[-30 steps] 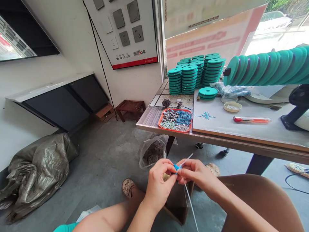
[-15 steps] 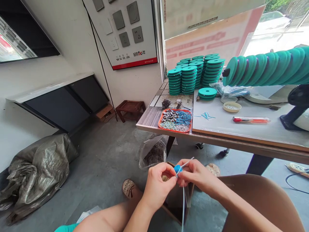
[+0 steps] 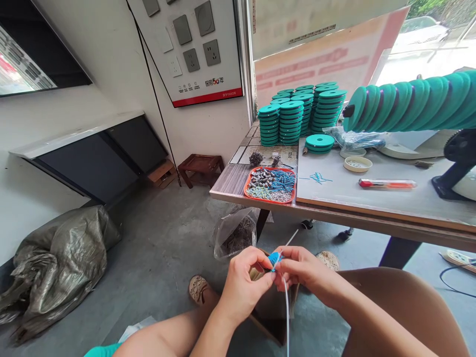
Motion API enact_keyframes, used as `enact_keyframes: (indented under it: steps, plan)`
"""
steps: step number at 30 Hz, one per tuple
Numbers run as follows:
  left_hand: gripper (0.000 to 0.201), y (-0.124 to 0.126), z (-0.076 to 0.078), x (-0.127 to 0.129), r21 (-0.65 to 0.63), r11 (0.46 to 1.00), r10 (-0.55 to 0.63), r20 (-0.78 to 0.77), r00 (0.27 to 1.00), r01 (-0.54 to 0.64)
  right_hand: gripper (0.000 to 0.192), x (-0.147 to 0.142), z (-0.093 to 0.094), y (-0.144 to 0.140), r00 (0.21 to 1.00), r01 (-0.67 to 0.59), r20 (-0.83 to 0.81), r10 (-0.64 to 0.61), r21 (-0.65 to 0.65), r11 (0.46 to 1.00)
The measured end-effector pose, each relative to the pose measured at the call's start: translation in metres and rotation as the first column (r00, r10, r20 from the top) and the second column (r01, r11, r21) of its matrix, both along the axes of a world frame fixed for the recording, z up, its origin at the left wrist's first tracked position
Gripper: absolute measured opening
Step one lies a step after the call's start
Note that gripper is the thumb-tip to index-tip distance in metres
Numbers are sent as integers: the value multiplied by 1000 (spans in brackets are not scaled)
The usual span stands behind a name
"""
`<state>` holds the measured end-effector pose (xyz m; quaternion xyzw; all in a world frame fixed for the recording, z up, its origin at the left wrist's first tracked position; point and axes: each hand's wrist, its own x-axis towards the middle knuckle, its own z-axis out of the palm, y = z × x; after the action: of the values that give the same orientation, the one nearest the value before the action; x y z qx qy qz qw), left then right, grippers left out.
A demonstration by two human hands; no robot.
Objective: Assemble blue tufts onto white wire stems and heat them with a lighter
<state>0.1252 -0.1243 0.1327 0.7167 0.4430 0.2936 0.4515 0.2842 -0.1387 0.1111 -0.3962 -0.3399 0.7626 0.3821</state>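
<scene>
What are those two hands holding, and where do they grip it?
A small blue piece on a thin white strand, pinched between the fingertips of the left hand and right hand.

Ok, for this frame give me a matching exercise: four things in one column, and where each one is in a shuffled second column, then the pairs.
Things:
1. small blue piece
2. red tray of small parts
3. clear plastic bag
4. wooden stool

Places:
A. on the floor against the wall, under the socket display board
B. pinched between the left hand and the right hand, on a thin white strand
C. at the near corner of the table
D. on the floor below the table corner

Pairs: 1-B, 2-C, 3-D, 4-A
</scene>
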Motion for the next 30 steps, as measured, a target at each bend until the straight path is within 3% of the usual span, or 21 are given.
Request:
enact_keyframes:
  steps: [8,12,15,22,26,30]
  plan:
    - [9,3,9,-8,-58,990,-131,22,991,132,15,-2,-9,-4,966,-119,-239,99,-69,990]
    - [16,2,14,-13,-92,972,-221,-27,975,218,15,-3,-13,-9,950,-157,-283,128,-81,984]
    - [10,1,16,-15,-100,969,-228,-28,973,224,15,-4,-15,-10,942,-184,-299,154,-74,980]
    - [8,-7,10,-12,-35,994,-109,-11,994,108,15,-10,-16,-12,936,-176,-323,142,-80,981]
    - [10,-15,-1,-7,57,997,43,23,999,-44,18,-15,-9,-17,960,-101,-271,75,-80,992]
    - [13,-23,-8,-1,147,967,205,42,978,-209,22,-21,-2,-21,973,14,-228,-31,-76,997]
